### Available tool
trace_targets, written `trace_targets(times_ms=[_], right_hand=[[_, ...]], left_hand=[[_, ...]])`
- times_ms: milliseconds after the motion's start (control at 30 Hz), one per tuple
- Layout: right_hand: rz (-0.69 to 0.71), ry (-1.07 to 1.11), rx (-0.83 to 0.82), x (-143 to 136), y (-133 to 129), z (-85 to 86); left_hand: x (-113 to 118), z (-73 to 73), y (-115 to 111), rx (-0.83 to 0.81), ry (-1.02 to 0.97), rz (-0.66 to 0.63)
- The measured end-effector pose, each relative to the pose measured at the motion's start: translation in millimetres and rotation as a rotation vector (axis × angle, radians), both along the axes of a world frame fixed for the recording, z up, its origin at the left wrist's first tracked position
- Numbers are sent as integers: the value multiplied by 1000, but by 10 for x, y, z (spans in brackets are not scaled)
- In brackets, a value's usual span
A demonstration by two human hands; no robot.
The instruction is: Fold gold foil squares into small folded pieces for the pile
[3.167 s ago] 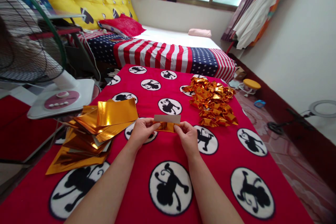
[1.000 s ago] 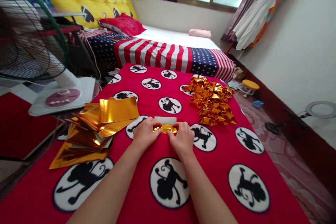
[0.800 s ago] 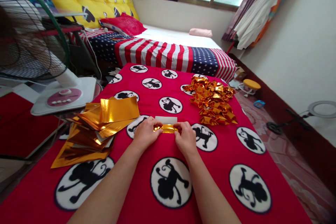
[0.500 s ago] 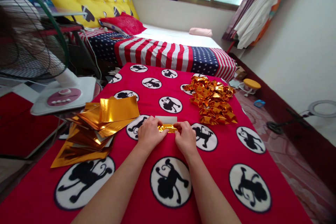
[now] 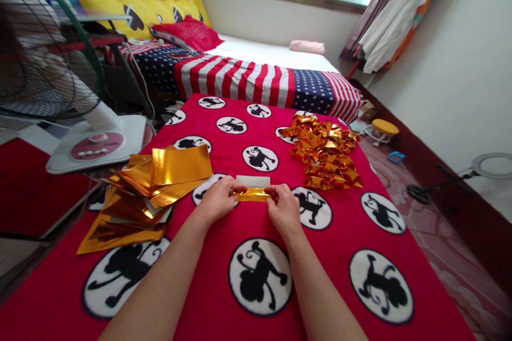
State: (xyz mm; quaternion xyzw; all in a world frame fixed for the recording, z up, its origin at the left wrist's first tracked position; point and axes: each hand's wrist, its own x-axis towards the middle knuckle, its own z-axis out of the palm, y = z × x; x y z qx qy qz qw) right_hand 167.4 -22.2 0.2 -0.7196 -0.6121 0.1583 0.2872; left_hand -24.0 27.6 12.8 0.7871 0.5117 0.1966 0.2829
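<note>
A sheet of gold foil paper [image 5: 253, 195] lies on the red cloth between my hands. Its near part is folded over and shows gold; its far part shows the pale back. My left hand [image 5: 219, 198] pinches the left end of the fold, with the fingers reaching over the top. At the right end, my right hand [image 5: 283, 205] grips the fold between thumb and fingers. A loose stack of gold foil sheets [image 5: 182, 166] lies to the left of my hands. Farther off on the right is a heap of folded gold foil pieces [image 5: 326, 152].
The red cloth [image 5: 320, 282] has black monkey figures in white circles. On the left stands a fan [image 5: 98, 141]. A bed [image 5: 240, 77] with a striped cover is at the far side. A yellow stool [image 5: 384, 127] stands on the floor at right.
My left hand has slid left towards the end of the fold, and its thumb has drawn back, uncovering more gold. My right hand has hardly moved.
</note>
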Motion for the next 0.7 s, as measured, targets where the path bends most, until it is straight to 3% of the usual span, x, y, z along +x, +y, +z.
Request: trace_targets(times_ms=[133, 267, 367, 467, 567, 700], right_hand=[[7, 2, 0, 6, 5, -6], [-20, -64, 25, -37, -34, 41], [-89, -178, 133, -181, -106, 112], [71, -172, 211, -429, -193, 136], [321, -88, 120, -657, -267, 86], [415, -90, 1, -685, -331, 35]], left_hand=[[-9, 0, 2, 10, 0, -38], [53, -31, -47, 39, 42, 130], [92, -34, -80, 50, 51, 156], [97, -6, -88, 41, 61, 137], [85, 16, -79, 32, 84, 127], [76, -10, -70, 48, 84, 126]])
